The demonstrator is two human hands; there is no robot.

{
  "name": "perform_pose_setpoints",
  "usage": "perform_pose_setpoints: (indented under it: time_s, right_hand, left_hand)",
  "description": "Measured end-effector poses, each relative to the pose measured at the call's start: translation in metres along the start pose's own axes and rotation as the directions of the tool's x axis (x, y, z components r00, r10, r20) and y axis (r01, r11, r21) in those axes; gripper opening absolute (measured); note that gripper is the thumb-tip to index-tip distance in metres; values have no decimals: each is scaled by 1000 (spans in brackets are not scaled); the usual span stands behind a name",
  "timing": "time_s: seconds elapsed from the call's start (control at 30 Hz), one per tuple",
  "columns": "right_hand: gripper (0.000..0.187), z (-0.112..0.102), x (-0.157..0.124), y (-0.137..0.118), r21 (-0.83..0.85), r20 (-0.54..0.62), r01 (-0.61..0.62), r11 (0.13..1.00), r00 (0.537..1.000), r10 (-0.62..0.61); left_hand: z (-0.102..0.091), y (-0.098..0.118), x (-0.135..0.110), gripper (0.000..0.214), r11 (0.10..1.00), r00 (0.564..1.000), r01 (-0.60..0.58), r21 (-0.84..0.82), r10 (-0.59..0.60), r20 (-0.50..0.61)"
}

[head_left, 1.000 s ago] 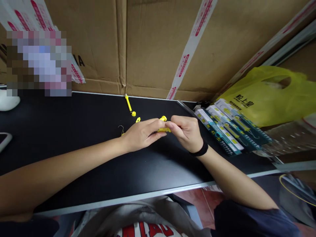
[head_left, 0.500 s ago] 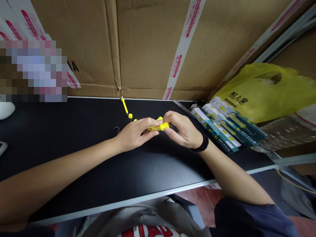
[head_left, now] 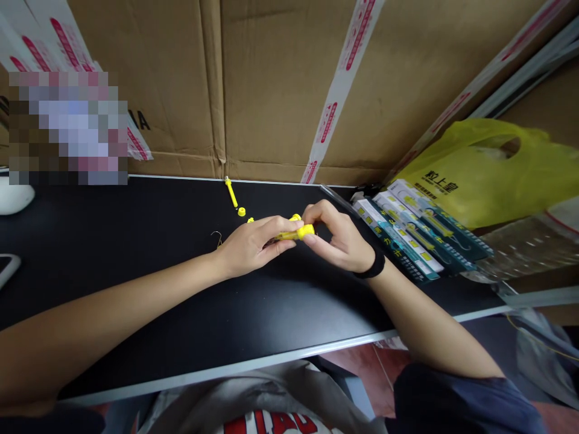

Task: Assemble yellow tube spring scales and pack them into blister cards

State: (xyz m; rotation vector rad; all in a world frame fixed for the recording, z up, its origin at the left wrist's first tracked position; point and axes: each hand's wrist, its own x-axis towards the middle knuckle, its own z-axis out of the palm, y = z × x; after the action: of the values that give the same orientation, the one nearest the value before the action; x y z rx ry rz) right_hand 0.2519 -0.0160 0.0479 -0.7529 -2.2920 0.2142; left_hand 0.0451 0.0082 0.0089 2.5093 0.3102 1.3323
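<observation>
Both hands meet over the middle of the black table [head_left: 136, 241]. My left hand [head_left: 253, 244] pinches one end of a small yellow plastic tool [head_left: 296, 232], fingers closed round it. My right hand [head_left: 339, 238] pinches the tool's other end between thumb and fingertips; a black band sits on that wrist. Behind the hands lie a yellow rod [head_left: 232, 191], a small yellow ring [head_left: 241, 211] and another yellow bit [head_left: 250, 220]. A thin metal hook [head_left: 218, 237] lies just left of my left hand.
Several packets of fishing hooks [head_left: 407, 232] lie fanned at the table's right end, beside a yellow plastic bag [head_left: 488, 169]. Taped cardboard boxes [head_left: 280, 84] wall the back. A white object [head_left: 13, 196] sits at the far left edge.
The yellow tool went from being mostly hidden between the fingers to lying crosswise between both pinches. The hands stay in nearly the same spot.
</observation>
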Motion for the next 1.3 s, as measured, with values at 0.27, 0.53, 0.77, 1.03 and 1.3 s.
perform_pose_setpoints:
  time_s: [0.27,0.53,0.77,1.03,1.3]
  right_hand:
    - [28,0,1,-2,-59,93,40,997,995,-35]
    - [41,5,-1,-1,103,-29,-102,989,994,106]
    - [9,-4,-1,6,-135,23,144,980,990,-142]
    - [32,7,-1,-3,-281,5,57,958,998,-58]
    - [45,19,-3,-10,-296,-143,-42,954,990,-1]
  left_hand:
    - [1,-3,-3,24,998,999,-41,48,40,4]
    - [0,-1,-1,23,994,999,-35,104,32,32]
    - [-1,-1,-1,22,999,1000,-7,44,6,5]
    - [0,-2,-3,25,991,997,-83,101,82,14]
    - [-1,-5,-5,25,990,995,-79,117,72,71]
